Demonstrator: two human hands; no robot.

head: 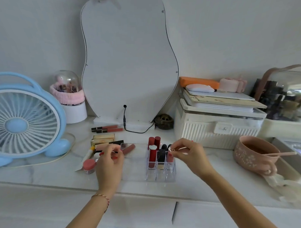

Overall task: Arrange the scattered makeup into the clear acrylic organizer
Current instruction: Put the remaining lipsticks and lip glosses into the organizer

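A clear acrylic organizer (160,172) is set on the white marble-look tabletop (44,173), near its front edge and in front of a pear-shaped mirror (129,62). Several red and black lipsticks (152,154) are stood upright in its rear compartments; the front compartments are seen through as bare plastic. A pink tube (169,156) is held upright in the right-hand column of compartments, its top pinched between the thumb and fingers of the right hand (186,153). The left hand (110,159) is curled, fingertips drawn together around something small (what exactly is gripped cannot be told), just left of the organizer. Behind and beside that hand the remaining makeup is scattered: two lip glosses (107,128) lying close to the mirror base, gold boxed lipsticks (103,139), a mauve lip gloss (129,148) lying flat, and a small pink-lidded jar (89,166). A blue fan (23,124) is placed at far left, a pink bowl (253,154) at right.
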